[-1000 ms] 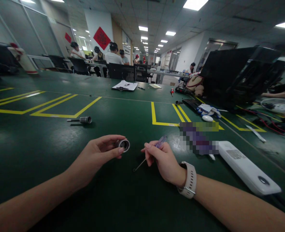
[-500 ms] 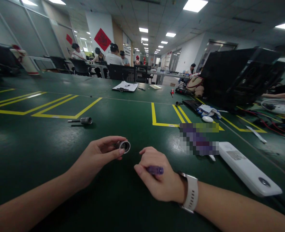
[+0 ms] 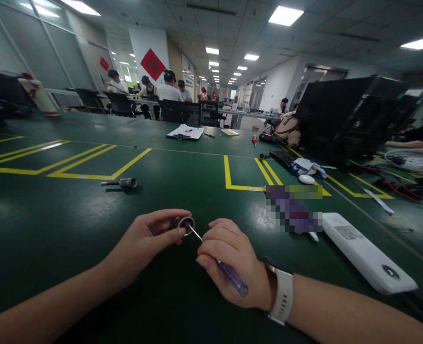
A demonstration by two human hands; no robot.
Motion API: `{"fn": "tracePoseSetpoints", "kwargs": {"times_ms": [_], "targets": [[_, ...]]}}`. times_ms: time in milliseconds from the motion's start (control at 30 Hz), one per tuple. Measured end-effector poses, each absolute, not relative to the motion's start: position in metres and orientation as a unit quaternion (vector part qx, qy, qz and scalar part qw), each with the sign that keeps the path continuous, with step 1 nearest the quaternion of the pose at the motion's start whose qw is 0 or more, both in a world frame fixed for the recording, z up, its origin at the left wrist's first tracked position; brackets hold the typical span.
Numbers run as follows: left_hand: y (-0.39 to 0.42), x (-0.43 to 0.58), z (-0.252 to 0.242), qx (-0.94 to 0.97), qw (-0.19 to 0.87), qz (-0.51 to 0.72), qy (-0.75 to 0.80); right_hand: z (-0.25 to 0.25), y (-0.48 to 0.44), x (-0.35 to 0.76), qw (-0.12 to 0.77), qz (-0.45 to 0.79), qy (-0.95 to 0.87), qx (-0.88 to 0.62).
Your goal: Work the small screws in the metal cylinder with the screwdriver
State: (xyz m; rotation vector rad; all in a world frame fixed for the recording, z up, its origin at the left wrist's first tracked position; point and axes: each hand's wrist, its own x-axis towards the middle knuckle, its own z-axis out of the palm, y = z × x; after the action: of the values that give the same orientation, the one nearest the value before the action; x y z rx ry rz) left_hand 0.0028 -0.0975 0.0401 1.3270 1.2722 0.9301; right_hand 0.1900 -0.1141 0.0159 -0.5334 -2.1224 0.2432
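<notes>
While the small metal sleeve (image 3: 185,223) is pinched between the thumb and fingertips of the left hand (image 3: 150,236), its open end is turned toward the right hand (image 3: 229,258) — a hold by which, it would seem, the bore is made reachable from that side. It is held just above the green table (image 3: 71,215), on the near side of the yellow tape corner (image 3: 227,185) and a little to its left. The purple-handled screwdriver (image 3: 233,279) is clasped in the curled fingers of the right hand, the handle laid back toward the white wristwatch (image 3: 281,296) and the thin shaft slanted up so that its tip is set at the sleeve's mouth; whether anything inside is touched cannot be told. A second metal part (image 3: 123,182) with a pin is laid well to the left of the tape corner, untouched, and a long white device (image 3: 367,253) is laid to its right and nearer — both, it may be judged, set clear of the hands.
</notes>
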Motion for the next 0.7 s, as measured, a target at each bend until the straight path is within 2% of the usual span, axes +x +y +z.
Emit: {"fn": "tracePoseSetpoints", "kwargs": {"times_ms": [300,700], "targets": [[-0.1019,0.0077,0.0416,0.57,0.503,0.385,0.523,0.0166,-0.1132,0.1885,0.423,0.113,-0.869,-0.23],[-0.1044,0.0101,0.0447,0.575,0.438,0.395,0.566,0.0169,-0.1163,0.1866,0.425,0.06,-0.878,-0.21]]}}
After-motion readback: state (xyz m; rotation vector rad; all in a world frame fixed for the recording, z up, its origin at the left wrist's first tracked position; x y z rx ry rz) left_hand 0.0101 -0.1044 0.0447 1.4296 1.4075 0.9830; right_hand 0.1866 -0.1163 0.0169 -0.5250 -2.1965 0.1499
